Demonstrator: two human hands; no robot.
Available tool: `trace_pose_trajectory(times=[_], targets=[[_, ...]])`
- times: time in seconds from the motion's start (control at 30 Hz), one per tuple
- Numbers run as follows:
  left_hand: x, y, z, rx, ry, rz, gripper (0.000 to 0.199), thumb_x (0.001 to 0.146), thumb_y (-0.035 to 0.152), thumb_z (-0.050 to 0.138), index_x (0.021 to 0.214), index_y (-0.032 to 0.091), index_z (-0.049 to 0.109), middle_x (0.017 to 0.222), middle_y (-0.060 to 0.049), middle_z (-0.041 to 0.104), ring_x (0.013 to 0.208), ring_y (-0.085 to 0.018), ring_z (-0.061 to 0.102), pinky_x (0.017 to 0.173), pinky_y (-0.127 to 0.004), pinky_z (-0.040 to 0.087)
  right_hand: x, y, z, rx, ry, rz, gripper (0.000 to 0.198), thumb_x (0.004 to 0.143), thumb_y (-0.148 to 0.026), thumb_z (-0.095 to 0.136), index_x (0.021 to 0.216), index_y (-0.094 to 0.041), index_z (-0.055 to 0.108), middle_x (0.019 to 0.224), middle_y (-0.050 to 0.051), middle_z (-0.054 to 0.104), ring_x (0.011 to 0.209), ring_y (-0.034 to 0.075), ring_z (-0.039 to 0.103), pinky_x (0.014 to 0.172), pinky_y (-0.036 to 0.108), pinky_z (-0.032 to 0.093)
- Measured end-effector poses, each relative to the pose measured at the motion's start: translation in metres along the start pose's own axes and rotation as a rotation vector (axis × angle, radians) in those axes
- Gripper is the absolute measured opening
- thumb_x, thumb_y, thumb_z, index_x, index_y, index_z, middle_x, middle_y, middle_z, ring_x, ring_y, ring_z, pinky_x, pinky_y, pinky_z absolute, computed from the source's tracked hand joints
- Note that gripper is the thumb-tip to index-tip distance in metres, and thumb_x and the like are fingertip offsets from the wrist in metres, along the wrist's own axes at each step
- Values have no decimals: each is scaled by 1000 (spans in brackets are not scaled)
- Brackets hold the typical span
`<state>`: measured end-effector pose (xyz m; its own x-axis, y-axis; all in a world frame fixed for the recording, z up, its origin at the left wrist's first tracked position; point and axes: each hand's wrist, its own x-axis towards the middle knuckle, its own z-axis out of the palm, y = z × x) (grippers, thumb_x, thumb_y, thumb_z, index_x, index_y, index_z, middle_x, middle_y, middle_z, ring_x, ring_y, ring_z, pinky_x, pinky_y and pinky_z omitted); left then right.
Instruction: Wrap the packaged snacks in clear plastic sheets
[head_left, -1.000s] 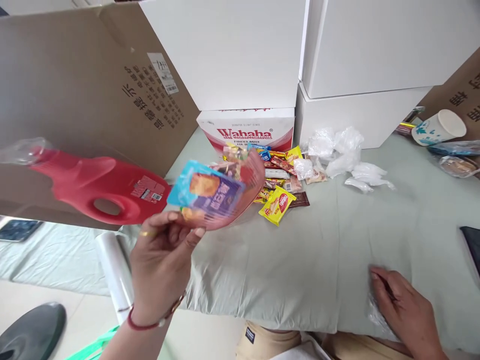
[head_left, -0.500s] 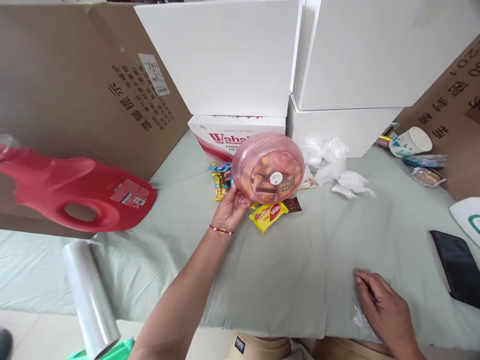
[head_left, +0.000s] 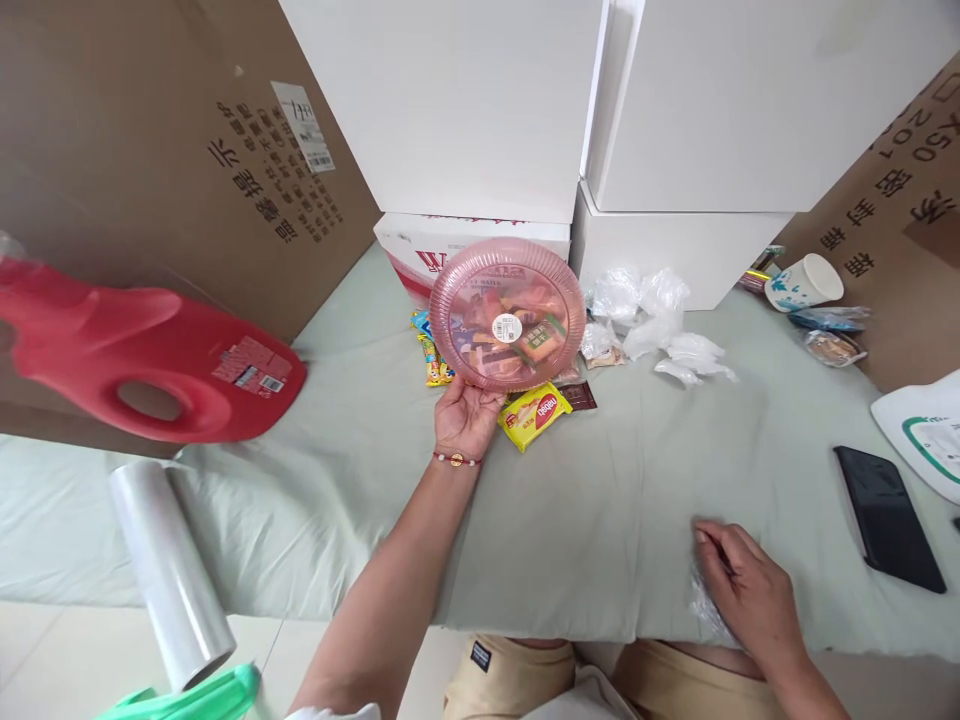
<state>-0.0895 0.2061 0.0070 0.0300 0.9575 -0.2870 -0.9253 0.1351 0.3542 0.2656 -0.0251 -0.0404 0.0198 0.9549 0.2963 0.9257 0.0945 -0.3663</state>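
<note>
One hand [head_left: 466, 425], the left, pinches the pink tray [head_left: 444, 310] by its lower rim at the person's twelve o'clock, seemingly to prop it tilted; at two, the right hand [head_left: 750, 590] curls over clear plastic [head_left: 703, 606], grip unclear.

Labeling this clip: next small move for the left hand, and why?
Probably raise the pink plate slightly with the left hand: it's held tilted, underside toward the camera, and packets show through it. Whether they lie in it or behind it, I can't tell; lifting should show.
</note>
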Motion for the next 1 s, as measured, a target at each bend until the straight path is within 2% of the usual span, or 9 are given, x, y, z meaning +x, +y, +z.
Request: trace_pose_trajectory(times=[0.27,0.4,0.5,0.57,0.67,0.73,0.83,0.93,1.0], targets=[[-10,-12,-8,-64,-32,120,39,103,22,35,124,21,68,143,-8,64,130,-21,58,92,-33,55,6,-3,-5,187,-45,155,31,98,-46,50,99,-23,72,93,5,75,83,20,71,73,31,55],[-12,-10,-5,-61,-83,135,39,100,21,40,127,23,67,131,-9,71,128,-21,61,102,-39,51,24,-7,-20,489,-147,443,36,90,-56,61,93,-22,74,84,5,74,75,21,68,64,29,54],[-14,-9,-6,-60,-84,156,37,97,20,44,125,23,68,123,-8,75,124,-19,64,107,-39,48,47,-16,-37,859,-108,635,37,90,-56,60,97,-22,71,76,3,64,59,17,58,49,28,46],[-14,-10,-7,-53,-77,162,37,94,20,47,125,23,68,122,-7,75,123,-19,64,109,-40,47,66,-23,-44,1094,-19,623,31,91,-52,55,101,-24,66,79,3,59,57,17,55,49,29,45],[-13,-11,-11,-48,-66,160,36,92,22,50,123,23,69,123,-8,75,124,-21,64,110,-44,45,98,-31,-41,1252,144,462,21,86,-44,52,94,-26,59,85,4,54,63,18,55,56,33,48],[-13,-10,-13,-59,-59,166,32,91,21,50,115,22,71,117,-7,77,120,-22,65,109,-46,47,123,-33,-29,1214,244,436,18,79,-39,60,92,-26,56,88,2,54,66,17,56,59,31,48],[-14,-7,-12,-86,-98,198,24,90,18,49,98,21,71,95,-4,77,98,-18,69,100,-40,52,160,-33,-3,959,328,440,33,74,-37,69,103,-26,57,100,3,60,83,18,61,69,31,52],[-20,-3,-8,-98,-153,248,22,92,15,47,87,20,68,77,-1,70,76,-13,64,90,-31,55,186,-30,14,621,102,290,36,78,-43,68,109,-24,63,130,10,61,116,26,59,89,39,54],[-25,-1,-3,-75,-164,278,22,93,15,47,84,21,65,73,1,66,73,-12,61,88,-29,55,192,-29,10,449,-23,207,30,82,-42,66,105,-23,69,145,12,54,128,30,55,92,41,54]])
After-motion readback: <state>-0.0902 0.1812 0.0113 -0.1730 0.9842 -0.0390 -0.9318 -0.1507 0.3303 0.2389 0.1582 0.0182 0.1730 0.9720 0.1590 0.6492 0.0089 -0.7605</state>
